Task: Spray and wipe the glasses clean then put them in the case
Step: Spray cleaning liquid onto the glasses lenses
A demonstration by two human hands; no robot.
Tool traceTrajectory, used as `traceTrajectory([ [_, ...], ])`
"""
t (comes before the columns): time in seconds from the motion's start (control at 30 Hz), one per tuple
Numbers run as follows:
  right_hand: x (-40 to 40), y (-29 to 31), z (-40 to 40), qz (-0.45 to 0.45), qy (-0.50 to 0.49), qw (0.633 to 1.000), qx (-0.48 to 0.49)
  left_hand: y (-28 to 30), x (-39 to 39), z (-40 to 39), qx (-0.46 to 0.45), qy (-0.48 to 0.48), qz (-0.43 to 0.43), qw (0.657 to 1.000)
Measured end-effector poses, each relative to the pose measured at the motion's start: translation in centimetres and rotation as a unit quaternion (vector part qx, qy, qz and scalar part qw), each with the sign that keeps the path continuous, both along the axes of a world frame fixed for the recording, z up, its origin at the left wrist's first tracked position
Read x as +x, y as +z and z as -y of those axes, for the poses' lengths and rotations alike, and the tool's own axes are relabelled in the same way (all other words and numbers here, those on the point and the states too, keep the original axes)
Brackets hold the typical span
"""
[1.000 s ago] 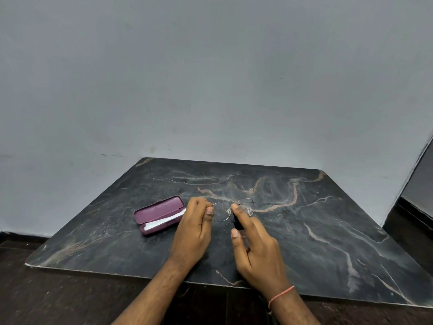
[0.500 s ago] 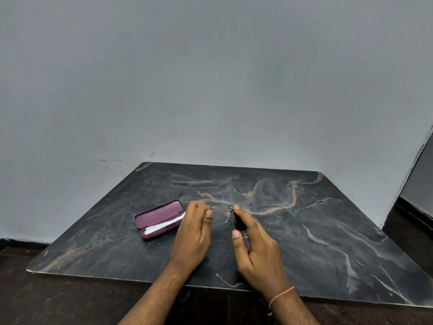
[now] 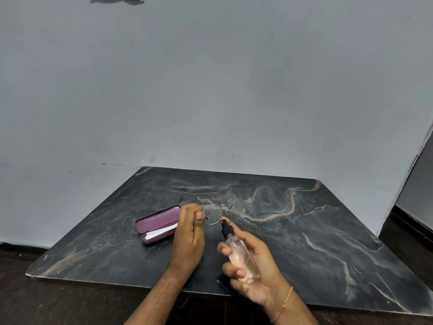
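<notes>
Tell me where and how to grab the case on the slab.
Take the case by its lower tray, across the short width, coming from above at its left end. The lid stands open along the far edge and a white cloth sticks out on the right, near the left hand, so the left end probably gives the clearest grip.

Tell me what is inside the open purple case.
The case holds something white, folded like a cloth or paper, along its near edge. The left hand covers its right end, so that part stays unseen.
</notes>
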State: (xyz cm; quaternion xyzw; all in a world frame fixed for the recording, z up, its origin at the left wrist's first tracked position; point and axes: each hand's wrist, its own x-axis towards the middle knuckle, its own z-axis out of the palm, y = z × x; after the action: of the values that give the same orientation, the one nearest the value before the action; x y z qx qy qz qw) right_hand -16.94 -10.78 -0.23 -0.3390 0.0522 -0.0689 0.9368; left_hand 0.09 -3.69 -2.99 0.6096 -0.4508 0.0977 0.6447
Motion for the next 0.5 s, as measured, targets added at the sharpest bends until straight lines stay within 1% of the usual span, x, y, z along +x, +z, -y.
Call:
traceTrajectory([
  [0.07,0.7,-0.4,0.8,0.022,0.039,0.997,0.059,-0.1,0.1,0.1,-0.005,-0.014,-0.002,1.000],
  [0.2,1.3,-1.7,1.2,0.037,0.080,0.986,0.143,-0.5,0.4,0.3,-0.010,-0.036,-0.018,0.999],
  [0.27,1.4,-2.2,1.3,0.038,0.068,0.987,0.138,-0.7,0.4,0.3,-0.009,-0.041,-0.017,0.999],
  [0.5,1.7,-2.6,1.3,0.047,0.014,0.998,0.037,-0.5,0.3,0.2,-0.001,-0.053,-0.016,0.998],
])
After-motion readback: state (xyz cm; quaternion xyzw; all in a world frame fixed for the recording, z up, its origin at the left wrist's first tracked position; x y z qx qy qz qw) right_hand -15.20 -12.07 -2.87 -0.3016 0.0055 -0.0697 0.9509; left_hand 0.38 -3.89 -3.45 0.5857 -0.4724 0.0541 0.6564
